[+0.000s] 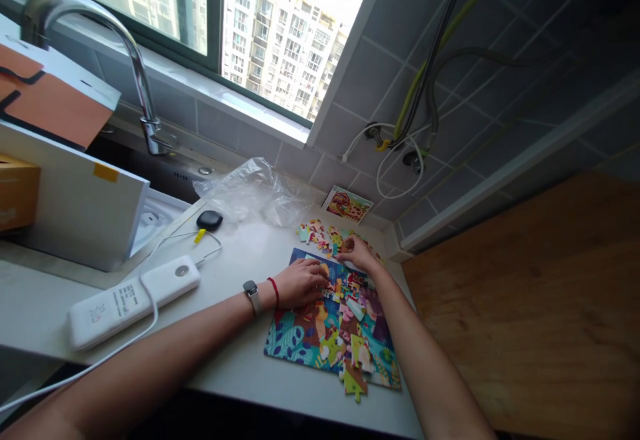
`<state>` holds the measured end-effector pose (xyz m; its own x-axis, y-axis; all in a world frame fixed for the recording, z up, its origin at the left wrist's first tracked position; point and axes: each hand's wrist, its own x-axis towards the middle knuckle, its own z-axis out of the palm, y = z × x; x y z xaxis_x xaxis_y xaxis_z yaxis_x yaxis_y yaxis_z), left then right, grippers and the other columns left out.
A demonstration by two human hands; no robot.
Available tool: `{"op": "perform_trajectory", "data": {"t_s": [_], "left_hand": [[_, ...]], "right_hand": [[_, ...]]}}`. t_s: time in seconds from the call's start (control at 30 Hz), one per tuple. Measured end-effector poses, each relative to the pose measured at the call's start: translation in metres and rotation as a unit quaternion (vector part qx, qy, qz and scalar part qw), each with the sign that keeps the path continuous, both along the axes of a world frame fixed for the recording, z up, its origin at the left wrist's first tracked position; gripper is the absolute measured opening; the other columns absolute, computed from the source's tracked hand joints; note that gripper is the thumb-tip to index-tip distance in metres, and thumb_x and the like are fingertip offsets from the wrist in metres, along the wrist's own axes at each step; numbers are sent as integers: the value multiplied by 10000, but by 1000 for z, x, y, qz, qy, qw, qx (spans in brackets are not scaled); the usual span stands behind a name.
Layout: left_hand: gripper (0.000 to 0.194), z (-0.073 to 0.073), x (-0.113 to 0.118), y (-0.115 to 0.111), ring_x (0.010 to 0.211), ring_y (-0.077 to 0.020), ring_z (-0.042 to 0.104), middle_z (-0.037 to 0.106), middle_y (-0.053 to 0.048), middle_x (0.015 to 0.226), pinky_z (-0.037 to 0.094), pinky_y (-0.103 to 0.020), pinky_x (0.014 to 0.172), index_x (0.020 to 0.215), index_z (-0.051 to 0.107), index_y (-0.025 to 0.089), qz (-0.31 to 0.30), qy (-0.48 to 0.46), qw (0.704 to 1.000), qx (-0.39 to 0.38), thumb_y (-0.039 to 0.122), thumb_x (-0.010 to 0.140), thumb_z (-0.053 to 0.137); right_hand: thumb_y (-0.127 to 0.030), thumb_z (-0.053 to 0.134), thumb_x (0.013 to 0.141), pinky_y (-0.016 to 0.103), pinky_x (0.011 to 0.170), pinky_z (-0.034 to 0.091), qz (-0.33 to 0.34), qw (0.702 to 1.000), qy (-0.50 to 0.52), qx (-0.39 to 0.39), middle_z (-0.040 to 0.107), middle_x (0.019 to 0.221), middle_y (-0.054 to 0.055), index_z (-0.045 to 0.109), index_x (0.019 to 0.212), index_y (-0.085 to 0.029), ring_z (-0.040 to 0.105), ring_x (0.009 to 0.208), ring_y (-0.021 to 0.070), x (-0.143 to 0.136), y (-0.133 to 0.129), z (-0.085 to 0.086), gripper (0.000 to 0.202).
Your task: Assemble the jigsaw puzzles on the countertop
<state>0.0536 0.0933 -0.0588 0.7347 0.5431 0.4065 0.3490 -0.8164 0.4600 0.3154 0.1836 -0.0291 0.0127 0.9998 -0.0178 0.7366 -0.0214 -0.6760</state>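
Observation:
A colourful puzzle board [295, 337] lies on the white counter, with loose jigsaw pieces [354, 381] scattered over its middle and lower edge. My left hand [303, 283] rests on the upper left part of the board, its fingers spread over the picture; nothing shows in its grasp. Beyond the board's top edge, my right hand [357, 255] reaches to a pile of pieces [315, 233], its fingers bent down at the pile. Whether a piece is between those fingertips is too small to tell. A small picture card [347, 205] leans against the wall behind the pile.
Crumpled clear plastic [260, 193] lies behind the board. A white power bank [133, 300] with a cable and a black oval object [209, 220] are on the left. Boxes [75, 193] stand by the sink and faucet [145, 93]. A wooden panel [525, 307] is at right.

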Motion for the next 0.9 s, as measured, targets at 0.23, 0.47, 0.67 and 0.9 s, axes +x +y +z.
{"op": "perform_trajectory", "data": {"t_s": [0.23,0.47,0.67,0.9], "left_hand": [[149,-5,2,3,1301,-358,583,733,-18,1324,469,-482,1062,1065,820,298,-32,24,999,30,354,942,757],[117,-6,3,1,1149,-288,633,750,-45,1236,471,-409,995,981,823,270,-19,-5,998,57,330,968,723],[106,-10,5,2,1144,-286,628,750,-42,1243,463,-395,983,1011,820,286,-21,-5,998,62,330,955,741],[124,-12,6,3,1129,-282,635,745,-44,1254,456,-393,981,1020,817,289,-19,-5,998,63,366,942,761]], "right_hand": [[-755,795,628,329,574,550,-49,992,107,38,653,685,-6,637,943,-204,665,617,215,-19,-65,17,654],[-602,789,778,382,668,627,-90,981,174,9,793,856,118,783,924,-166,768,742,294,-55,-196,4,459],[-483,699,880,528,1103,526,-38,997,21,60,777,1228,172,832,1140,-184,678,1262,375,-63,-228,-8,418],[-377,655,939,482,1120,529,6,994,-75,76,704,1350,154,728,1371,-209,622,1334,332,-40,-235,-17,469]]}}
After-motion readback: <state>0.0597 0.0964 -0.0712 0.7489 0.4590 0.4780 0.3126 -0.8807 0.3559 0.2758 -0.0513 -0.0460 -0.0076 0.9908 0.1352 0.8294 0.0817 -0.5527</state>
